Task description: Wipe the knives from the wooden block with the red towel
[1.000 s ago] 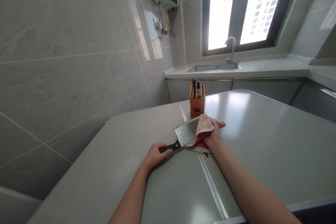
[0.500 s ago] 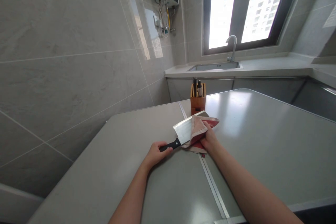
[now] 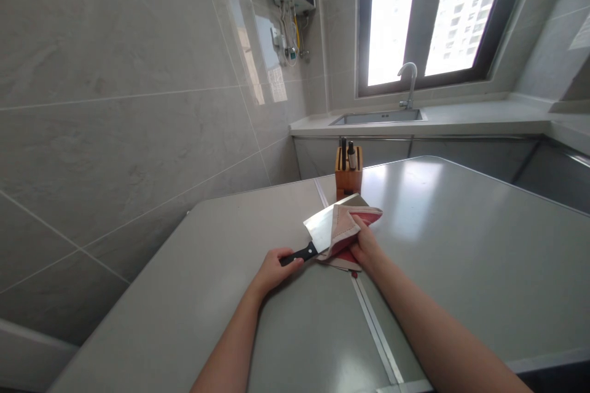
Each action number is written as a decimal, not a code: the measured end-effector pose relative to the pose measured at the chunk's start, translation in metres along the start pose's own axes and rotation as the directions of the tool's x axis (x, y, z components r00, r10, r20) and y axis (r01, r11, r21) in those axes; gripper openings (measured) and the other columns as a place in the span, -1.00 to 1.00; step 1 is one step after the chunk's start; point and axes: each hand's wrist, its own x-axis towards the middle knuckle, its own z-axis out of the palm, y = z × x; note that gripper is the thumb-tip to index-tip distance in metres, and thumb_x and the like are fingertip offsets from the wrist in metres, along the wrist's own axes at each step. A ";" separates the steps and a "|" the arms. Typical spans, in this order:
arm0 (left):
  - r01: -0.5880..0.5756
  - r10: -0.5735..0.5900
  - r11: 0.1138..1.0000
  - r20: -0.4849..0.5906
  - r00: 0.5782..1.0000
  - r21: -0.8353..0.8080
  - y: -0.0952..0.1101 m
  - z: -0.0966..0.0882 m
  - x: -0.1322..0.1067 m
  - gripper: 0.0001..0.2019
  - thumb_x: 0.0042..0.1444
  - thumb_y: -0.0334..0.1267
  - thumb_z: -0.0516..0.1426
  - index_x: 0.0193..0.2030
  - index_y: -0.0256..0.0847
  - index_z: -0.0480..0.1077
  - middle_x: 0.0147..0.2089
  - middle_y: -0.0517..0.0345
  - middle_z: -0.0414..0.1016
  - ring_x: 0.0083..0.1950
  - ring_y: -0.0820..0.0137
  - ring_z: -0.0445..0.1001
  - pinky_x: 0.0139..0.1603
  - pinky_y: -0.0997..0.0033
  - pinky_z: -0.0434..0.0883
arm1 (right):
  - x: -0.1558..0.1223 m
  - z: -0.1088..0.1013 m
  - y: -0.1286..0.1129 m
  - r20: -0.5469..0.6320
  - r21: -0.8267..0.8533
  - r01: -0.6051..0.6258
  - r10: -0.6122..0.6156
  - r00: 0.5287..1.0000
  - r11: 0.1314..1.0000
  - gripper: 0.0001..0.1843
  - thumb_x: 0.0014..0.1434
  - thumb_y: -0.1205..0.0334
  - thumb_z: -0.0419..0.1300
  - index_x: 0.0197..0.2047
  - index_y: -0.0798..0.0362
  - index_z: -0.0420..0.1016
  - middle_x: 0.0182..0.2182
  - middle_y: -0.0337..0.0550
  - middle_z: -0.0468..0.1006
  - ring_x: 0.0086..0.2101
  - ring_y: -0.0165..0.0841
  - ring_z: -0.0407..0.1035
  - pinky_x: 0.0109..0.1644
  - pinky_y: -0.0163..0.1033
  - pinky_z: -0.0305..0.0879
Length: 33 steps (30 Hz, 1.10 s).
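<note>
My left hand (image 3: 271,269) is closed round the black handle of a cleaver (image 3: 319,231), whose broad steel blade points away over the grey table (image 3: 461,258). My right hand (image 3: 364,247) is closed on a pink and red cloth (image 3: 346,228) folded over the far part of the blade, fingers pressing it against the steel. Both hands sit close together near the table's middle seam.
A wooden knife block (image 3: 348,175) with dark-handled knives stands just beyond the cleaver. Behind it runs a counter with a sink (image 3: 378,116) and a curved tap (image 3: 408,81) under a window. A tiled wall (image 3: 115,104) borders the table's left side.
My right hand has slid the cloth back along the blade toward the handle. The left hand keeps the same grip.
</note>
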 end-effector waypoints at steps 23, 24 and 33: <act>0.000 0.000 1.000 -0.017 1.000 0.005 -0.003 0.001 0.001 -0.59 -0.02 0.05 0.08 -0.53 -0.33 0.39 -0.58 0.24 0.21 -0.50 0.51 0.12 -0.49 0.53 0.04 | 0.000 -0.001 0.000 0.005 -0.019 0.012 -0.012 1.000 1.000 -0.90 -0.01 0.21 0.18 -0.39 0.03 0.40 -0.39 -0.19 0.57 -0.33 -0.28 0.44 -0.20 -0.19 0.42; -0.001 0.001 1.000 -0.020 1.000 0.003 -0.003 0.001 0.001 -0.59 -0.02 0.05 0.08 -0.53 -0.33 0.39 -0.58 0.24 0.21 -0.50 0.51 0.12 -0.49 0.53 0.05 | 0.000 -0.001 0.000 0.001 -0.020 0.015 -0.015 1.000 1.000 -0.91 -0.01 0.21 0.18 -0.40 0.03 0.40 -0.39 -0.19 0.57 -0.33 -0.28 0.44 -0.20 -0.19 0.42; -0.009 0.010 1.000 -0.021 1.000 0.009 -0.004 0.001 0.000 -0.60 -0.01 0.04 0.08 -0.55 -0.31 0.36 -0.59 0.26 0.15 -0.51 0.52 0.10 -0.49 0.52 0.03 | -0.003 0.002 -0.001 0.008 -0.023 -0.006 0.006 1.000 1.000 -0.90 -0.01 0.20 0.17 -0.38 0.03 0.40 -0.38 -0.18 0.57 -0.32 -0.26 0.45 -0.18 -0.15 0.42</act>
